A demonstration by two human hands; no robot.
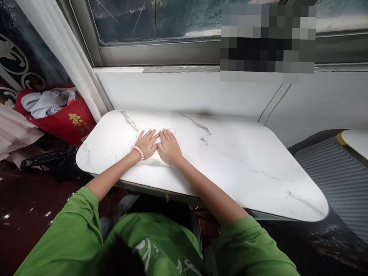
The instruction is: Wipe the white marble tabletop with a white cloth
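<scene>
Head view: both hands lie palm down, side by side, on a white folded cloth (157, 160), their fingers pointing away from the body toward the wall. The left hand (146, 143) has its grip spread, fingers fanned a little and thumb out to the side; it pinches nothing and rests flat on the cloth. The right hand (169, 146) is also unclosed, its fingers straight and nearer to one another, the thumb set apart, the palm laid on the same cloth. The thumbs come together between the hands; whether they touch I cannot tell. A pink coiled bracelet (142, 154) circles the left wrist. Both forearms reach forward and inward from green sleeves (69, 226), the arms almost straight.

The cloth lies flat on a white marbled table (238, 144), left of its middle, its near edge showing below the hands. Grey veins run across the tabletop, and its corners are rounded. Behind it stands a white wall (179, 89), with a window (164, 16) above. To the left, beyond the table's end, sits a red bag (68, 118) with gold lettering, pale fabric (49, 102) bunched at its mouth.
</scene>
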